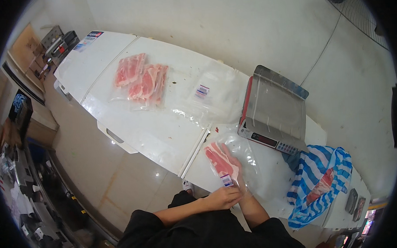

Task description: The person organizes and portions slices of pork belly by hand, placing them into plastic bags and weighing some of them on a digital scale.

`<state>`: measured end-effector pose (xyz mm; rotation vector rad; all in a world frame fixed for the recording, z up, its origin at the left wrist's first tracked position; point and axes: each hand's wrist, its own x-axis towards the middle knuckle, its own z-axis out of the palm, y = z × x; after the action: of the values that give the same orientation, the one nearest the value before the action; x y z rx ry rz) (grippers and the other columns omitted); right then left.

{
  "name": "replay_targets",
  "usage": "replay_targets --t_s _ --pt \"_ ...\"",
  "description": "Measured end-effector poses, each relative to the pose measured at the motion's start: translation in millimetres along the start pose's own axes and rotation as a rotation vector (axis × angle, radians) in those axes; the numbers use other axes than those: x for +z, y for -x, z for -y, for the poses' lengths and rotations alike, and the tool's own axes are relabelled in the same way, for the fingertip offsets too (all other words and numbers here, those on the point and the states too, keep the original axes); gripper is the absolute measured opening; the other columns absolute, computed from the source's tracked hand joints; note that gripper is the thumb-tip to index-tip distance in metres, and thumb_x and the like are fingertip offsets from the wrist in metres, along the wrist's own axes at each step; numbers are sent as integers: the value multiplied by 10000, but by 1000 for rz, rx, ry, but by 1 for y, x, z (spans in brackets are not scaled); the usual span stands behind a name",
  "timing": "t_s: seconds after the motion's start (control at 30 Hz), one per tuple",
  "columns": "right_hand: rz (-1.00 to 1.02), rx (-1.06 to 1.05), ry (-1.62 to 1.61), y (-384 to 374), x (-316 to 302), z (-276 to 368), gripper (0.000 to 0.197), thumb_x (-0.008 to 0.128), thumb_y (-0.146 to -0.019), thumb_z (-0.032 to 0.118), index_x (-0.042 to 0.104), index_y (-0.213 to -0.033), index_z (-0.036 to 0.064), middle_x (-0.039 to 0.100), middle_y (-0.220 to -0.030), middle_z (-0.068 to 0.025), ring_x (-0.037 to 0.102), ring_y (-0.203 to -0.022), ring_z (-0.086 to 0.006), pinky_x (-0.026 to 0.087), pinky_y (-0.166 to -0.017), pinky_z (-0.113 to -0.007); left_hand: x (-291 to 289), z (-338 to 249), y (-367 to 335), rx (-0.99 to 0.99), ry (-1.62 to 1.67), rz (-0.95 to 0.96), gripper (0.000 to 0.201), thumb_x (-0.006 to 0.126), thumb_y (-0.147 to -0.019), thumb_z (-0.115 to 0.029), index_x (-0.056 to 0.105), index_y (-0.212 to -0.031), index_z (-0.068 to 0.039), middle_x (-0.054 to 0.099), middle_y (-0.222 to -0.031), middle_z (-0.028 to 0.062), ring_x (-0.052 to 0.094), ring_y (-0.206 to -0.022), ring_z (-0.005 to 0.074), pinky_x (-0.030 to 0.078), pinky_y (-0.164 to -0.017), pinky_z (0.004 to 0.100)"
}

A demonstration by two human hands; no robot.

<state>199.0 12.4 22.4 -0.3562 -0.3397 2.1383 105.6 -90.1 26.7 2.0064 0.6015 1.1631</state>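
Close in front of me is a clear plastic bag (248, 152) with a label, and pink sliced meat (220, 160) streaked with white fat lies at it. My left hand (224, 198) is closed at the near end of the bag, just below the label, its fingertips pinching the edge. Along the right side of the meat runs my right hand (238, 177), fingers extended toward its far end and holding it. Whether those fingers are inside the bag or beneath it is hard to tell.
Two clear packs of sliced meat (149, 84) lie far left on the white folding table (137, 130). Flat clear bags (217, 90) rest beside a grey scale (274, 110). Right stands a blue-and-white striped bag (315, 163) with meat inside. A wall (212, 23) rises behind.
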Motion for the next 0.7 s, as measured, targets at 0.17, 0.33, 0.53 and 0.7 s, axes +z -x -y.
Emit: replay_targets --t_s 0.17,0.33,0.53,0.7 --pt "-52 -16 -21 -22 -29 -8 706 452 -1076 205 142 -1701 98 296 -1711 -214 370 -1544 -394 362 -1252 -457 -5 6 -3 67 33 -13 176 760 -908 -16 698 -1068 26 683 -976 139 695 -863 323 582 -737 405" --pt "-313 -114 540 -5 -19 -10 659 463 -1064 144 226 -1668 33 384 -1662 -222 461 -1488 -353 399 -1226 -436 -33 0 -9 98 42 -23 158 788 -908 -76 732 -1042 -13 700 -1002 131 697 -853 319 582 -741 394" --pt "-278 -51 575 23 -11 11 557 526 -1018 77 443 -1545 -86 490 -1586 -218 516 -1443 -286 404 -1210 -379 -104 52 -5 -197 -284 -306 202 772 -885 -109 761 -1081 -64 709 -1099 137 662 -1017 356 533 -898 459" --pt "-281 -49 608 17 -22 5 576 586 -1010 107 458 -1536 -90 549 -1536 -199 559 -1394 -268 425 -1185 -363 -137 114 -28 -284 -630 -273 299 755 -900 -178 768 -1192 -115 643 -1199 106 562 -1142 367 470 -927 469"
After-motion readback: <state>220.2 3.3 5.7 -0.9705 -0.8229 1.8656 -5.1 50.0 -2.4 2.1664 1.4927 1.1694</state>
